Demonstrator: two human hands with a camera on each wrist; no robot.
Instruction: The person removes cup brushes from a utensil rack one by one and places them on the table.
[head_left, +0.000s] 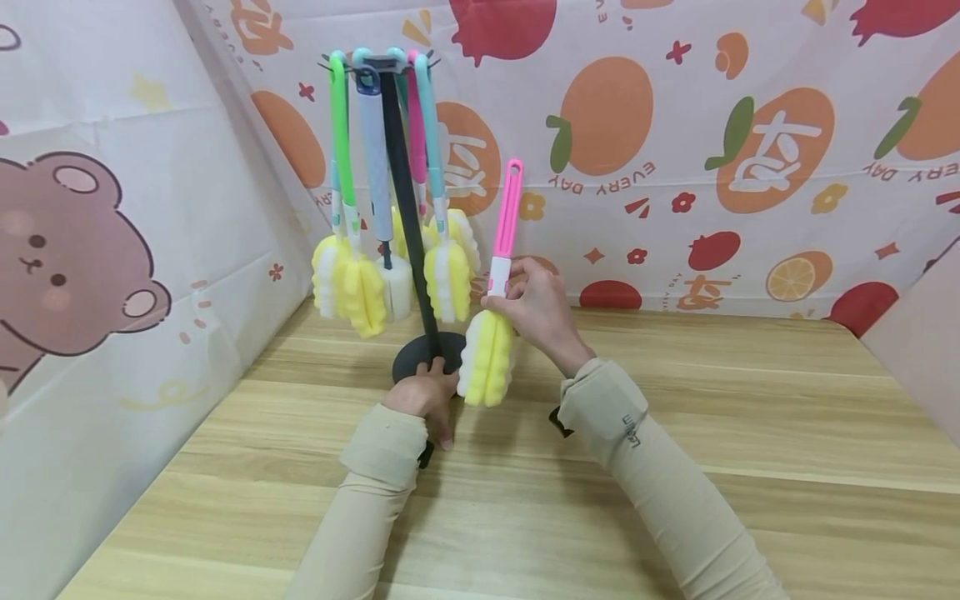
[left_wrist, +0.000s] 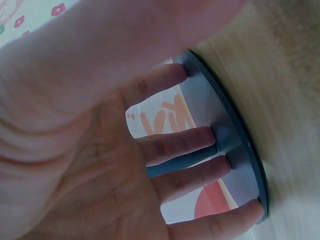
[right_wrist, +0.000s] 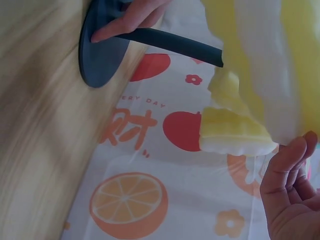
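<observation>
- Pink plastic forms the slotted handle (head_left: 509, 212) of the sponge brush (head_left: 497, 277), which I see held above the wooden table (head_left: 750, 417), beside the black stand (head_left: 407, 183) and near upright, handle uppermost.
- Right hand (head_left: 542, 307): I have thumb and fingers pinching the white neck (head_left: 500, 267), just above the yellow-and-white sponge head (head_left: 487, 358).
- Handling, as I judge it: light overall, the foam soft and easily squashed, the handle stiff, smooth and perhaps a little slippery. I would keep hold of the neck or lower handle, since foam would give under a squeeze and let the brush swing; the hole at the handle's tip stays uncovered this way.
- Left hand (head_left: 427, 396): fingers spread, nearly straight, fingertips resting on the stand's round base (head_left: 408, 358); I am gripping nothing with it.
- Above that hand, brushes with green (head_left: 342, 142), pale blue (head_left: 375, 158) and turquoise (head_left: 431, 133) handles, among others, hang from the hooks (head_left: 386, 63).
- Farther out, I see a fruit-print cloth (head_left: 690, 133) behind and a bear picture (head_left: 75, 258) to the left.
</observation>
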